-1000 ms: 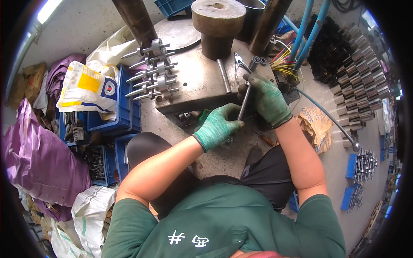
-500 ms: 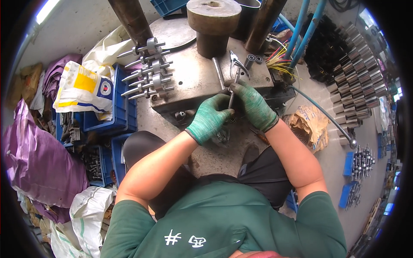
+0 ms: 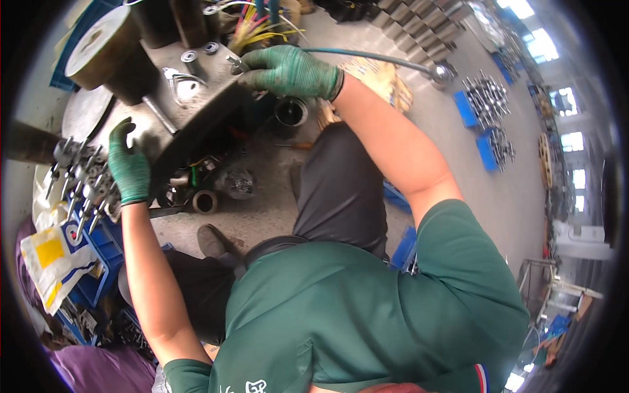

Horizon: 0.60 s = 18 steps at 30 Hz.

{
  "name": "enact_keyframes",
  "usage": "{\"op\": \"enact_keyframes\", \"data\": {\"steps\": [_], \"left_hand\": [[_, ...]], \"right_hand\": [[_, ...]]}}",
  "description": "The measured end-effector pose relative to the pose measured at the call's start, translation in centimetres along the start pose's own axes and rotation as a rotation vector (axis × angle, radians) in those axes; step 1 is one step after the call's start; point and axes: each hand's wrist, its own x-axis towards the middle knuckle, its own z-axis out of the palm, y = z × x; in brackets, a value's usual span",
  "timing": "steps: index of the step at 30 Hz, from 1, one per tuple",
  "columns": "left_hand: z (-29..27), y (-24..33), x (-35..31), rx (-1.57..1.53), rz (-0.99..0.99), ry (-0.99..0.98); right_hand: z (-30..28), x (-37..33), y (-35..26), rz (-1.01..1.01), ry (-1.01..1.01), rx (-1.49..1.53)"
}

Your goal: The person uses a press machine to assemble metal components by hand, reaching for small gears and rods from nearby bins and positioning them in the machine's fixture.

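My left hand [image 3: 129, 164], in a green knit glove, is raised at the left side of the steel machine table [image 3: 147, 75]. Its fingers are apart and curved, and I see nothing between them. Beside it is a cluster of metal shafts with round collars [image 3: 85, 180]. My right hand [image 3: 288, 71], gloved alike, is at the table's right corner. Its thumb and fingers close round a small metal part [image 3: 236, 63], whose end sticks out to the left. A metal rod [image 3: 160, 116], silver pliers [image 3: 186, 88] and a short steel bushing [image 3: 190, 60] lie between my hands.
A heavy round press head [image 3: 101, 49] rises at the far left. Yellow and red wires [image 3: 252, 26] and a teal hose [image 3: 367, 57] are beyond my right hand. Blue bins of metal parts [image 3: 465, 108] stand on the floor at right. A hollow cylinder [image 3: 205, 202] lies under the table.
My hands have moved apart from the rod they held together. The left went toward the collared shafts, the right to the table's right corner. The whole view has swung to the right.
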Motion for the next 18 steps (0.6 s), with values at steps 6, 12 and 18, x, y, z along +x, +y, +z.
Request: {"op": "enact_keyframes", "data": {"steps": [6, 12, 18], "left_hand": [[0.8, 1.7, 1.1, 0.571, 0.074, -0.138], [0.9, 1.0, 2.8, 0.783, -0.072, -0.143], [1.2, -0.8, 4.4, 0.733, -0.168, -0.144]], "right_hand": [[-4.6, -17.0, 2.3, 0.886, -0.114, -0.048], [-2.8, -37.3, 1.0, 1.559, 0.183, 0.354], [5.3, -54.7, 0.9, 1.906, 0.734, 0.839]]}}
